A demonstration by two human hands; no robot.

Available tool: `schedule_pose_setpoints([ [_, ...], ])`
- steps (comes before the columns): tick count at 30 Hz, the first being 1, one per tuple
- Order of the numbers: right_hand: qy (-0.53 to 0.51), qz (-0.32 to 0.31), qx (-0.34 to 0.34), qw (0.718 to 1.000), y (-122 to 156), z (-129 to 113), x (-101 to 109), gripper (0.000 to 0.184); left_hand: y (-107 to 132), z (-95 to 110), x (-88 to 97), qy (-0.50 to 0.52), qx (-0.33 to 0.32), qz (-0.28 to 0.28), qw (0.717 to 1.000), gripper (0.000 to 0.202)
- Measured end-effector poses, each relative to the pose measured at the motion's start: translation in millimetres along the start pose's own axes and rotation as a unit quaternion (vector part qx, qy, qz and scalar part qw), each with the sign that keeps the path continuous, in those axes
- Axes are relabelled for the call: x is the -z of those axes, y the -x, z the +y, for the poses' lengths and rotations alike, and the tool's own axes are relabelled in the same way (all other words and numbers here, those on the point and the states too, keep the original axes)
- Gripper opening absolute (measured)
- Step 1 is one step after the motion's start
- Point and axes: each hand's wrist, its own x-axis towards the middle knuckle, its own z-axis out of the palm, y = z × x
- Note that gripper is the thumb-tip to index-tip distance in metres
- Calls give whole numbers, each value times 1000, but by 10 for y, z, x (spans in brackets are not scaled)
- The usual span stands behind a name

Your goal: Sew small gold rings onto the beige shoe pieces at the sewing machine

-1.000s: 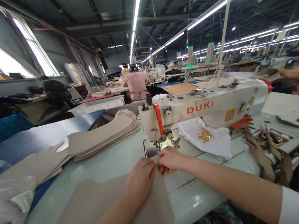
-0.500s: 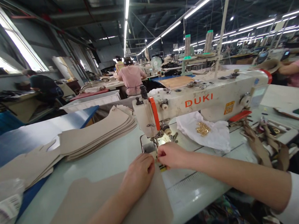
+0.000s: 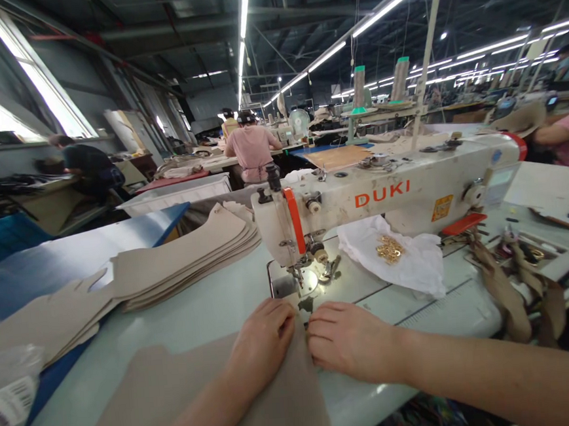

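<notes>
Big white DUKI sewing machine sits at 12 o'clock on the bench, with a tan panel stack at 10. A tan panel lies at 6, its top edge just short of the presser foot. Left hand rests flat on it, not clenched; right hand sits against its edge, can't tell if it's pinching. Hands that close to the foot could get caught if the machine runs, and a loosely held panel could skew.
</notes>
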Motion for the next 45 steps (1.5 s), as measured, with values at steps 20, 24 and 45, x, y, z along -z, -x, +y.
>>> schedule_pose_setpoints([
  [20,-85,-24,-17,996,-30,-24,-151,11,14,-7,-46,-51,-47,32,997,20],
  [24,-86,-22,-18,996,-24,-24,-163,11,8,-11,-50,-47,-44,34,997,19],
  [45,-16,-35,-73,997,-118,-1,-86,10,29,20,10,-4,-37,14,999,16],
])
